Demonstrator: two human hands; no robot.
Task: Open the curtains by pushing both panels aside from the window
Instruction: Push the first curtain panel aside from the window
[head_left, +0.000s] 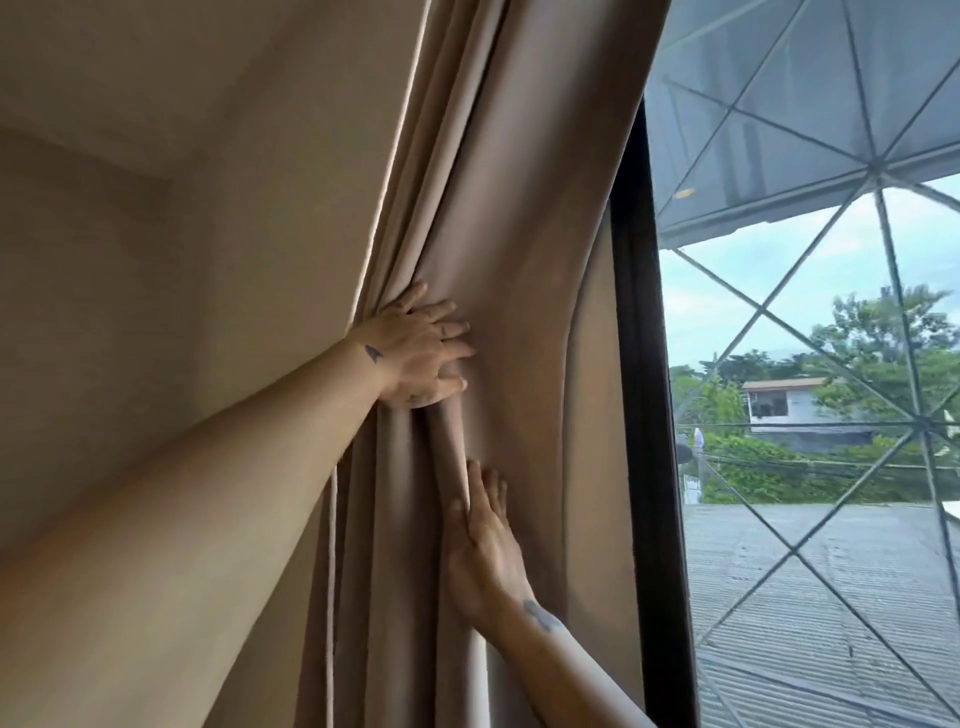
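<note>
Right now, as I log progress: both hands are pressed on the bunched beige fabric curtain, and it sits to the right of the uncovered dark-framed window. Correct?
Not quite. The head view shows both hands, left and right, pressed on the bunched beige fabric curtain, but it sits to the left of the uncovered dark-framed window.

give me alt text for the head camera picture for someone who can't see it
Both hands press a bunched beige curtain toward the wall, left hand above right hand. To the right, the uncovered window shows trees and roofs.
</note>
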